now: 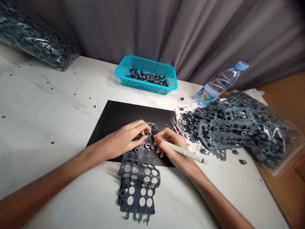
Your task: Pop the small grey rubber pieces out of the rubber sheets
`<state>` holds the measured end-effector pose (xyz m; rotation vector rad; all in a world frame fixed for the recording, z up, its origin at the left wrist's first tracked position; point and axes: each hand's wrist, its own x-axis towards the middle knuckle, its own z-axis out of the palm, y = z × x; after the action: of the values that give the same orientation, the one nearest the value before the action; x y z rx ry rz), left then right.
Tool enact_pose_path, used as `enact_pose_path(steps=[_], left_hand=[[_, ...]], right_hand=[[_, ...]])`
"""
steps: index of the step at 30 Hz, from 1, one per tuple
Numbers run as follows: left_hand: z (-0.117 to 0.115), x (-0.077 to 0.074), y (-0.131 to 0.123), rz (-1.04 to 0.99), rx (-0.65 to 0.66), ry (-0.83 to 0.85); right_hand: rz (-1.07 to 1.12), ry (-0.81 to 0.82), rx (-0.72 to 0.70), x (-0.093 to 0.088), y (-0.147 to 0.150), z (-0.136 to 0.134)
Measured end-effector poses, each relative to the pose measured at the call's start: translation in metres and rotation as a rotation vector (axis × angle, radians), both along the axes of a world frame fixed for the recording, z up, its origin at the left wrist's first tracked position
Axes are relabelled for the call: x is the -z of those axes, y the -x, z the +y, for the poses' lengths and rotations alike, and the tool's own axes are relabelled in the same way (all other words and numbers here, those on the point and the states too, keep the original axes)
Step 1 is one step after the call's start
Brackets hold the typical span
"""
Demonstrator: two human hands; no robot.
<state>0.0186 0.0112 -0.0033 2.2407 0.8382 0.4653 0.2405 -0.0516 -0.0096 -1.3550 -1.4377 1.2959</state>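
A dark rubber sheet [139, 171] with rows of round holes lies lengthwise in front of me, its upper part on a black mat [100, 132] and its lower part curling on the white table. My left hand [130, 135] rests over the sheet's left side, thumb and forefinger closed around a small dark rubber ring [149, 135]. From the right, my right hand [172, 144] grips a white pen-like tool [184, 150] with a red end, its tip close to that ring. Several similar rings still sit in the sheet's holes.
A turquoise basket [147, 89] holding dark rings stands at the back. Pink-handled snips [176, 127] lie beside the mat. To the right are loose rings, perforated sheets [228, 127], a plastic bag [274, 140] and a water bottle [218, 86]. Another filled bag [35, 41] lies back left.
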Motion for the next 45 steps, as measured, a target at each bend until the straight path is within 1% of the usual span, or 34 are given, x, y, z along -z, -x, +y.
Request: enact_pose_path(steps=[5, 10, 17, 19, 21, 23, 25, 27, 29, 32, 35, 42, 45], left_hand=[[0.0, 0.0, 0.0, 0.009, 0.005, -0.046], [0.0, 0.001, -0.001, 0.025, 0.008, -0.103], [-0.004, 0.002, -0.005, 0.083, 0.019, -0.277], [-0.005, 0.003, -0.006, 0.109, 0.046, -0.321], [-0.007, 0.004, -0.007, 0.116, 0.078, -0.368], [-0.009, 0.005, -0.008, 0.084, 0.079, -0.385], [-0.011, 0.007, -0.009, 0.012, 0.028, -0.345], [-0.013, 0.007, -0.01, -0.052, -0.039, -0.246], [-0.012, 0.006, -0.01, -0.082, -0.081, -0.14], [-0.01, 0.003, -0.008, -0.054, -0.071, -0.049], [-0.009, 0.002, -0.004, -0.03, -0.053, -0.039], [-0.01, -0.001, -0.003, -0.026, -0.059, -0.062], [-0.01, -0.001, -0.003, -0.038, -0.066, -0.067]], right_hand=[[0.004, -0.005, -0.01, 0.001, -0.001, -0.001], [-0.042, -0.015, -0.015, 0.003, -0.002, -0.002], [-0.056, -0.001, -0.041, -0.001, -0.001, 0.001], [-0.062, 0.005, -0.056, -0.002, 0.0, 0.001], [-0.107, -0.016, -0.056, -0.003, 0.001, 0.001], [-0.187, -0.075, -0.042, -0.003, 0.003, 0.0], [-0.248, -0.131, -0.026, -0.002, 0.004, 0.0], [-0.242, -0.121, -0.017, 0.0, 0.005, -0.001], [-0.143, -0.056, -0.01, 0.002, 0.004, -0.001], [0.078, 0.01, 0.012, 0.005, 0.001, 0.002], [0.173, 0.012, 0.045, 0.005, -0.002, 0.005], [0.155, 0.081, -0.042, 0.004, -0.005, 0.005], [0.198, 0.08, -0.019, 0.006, -0.004, 0.006]])
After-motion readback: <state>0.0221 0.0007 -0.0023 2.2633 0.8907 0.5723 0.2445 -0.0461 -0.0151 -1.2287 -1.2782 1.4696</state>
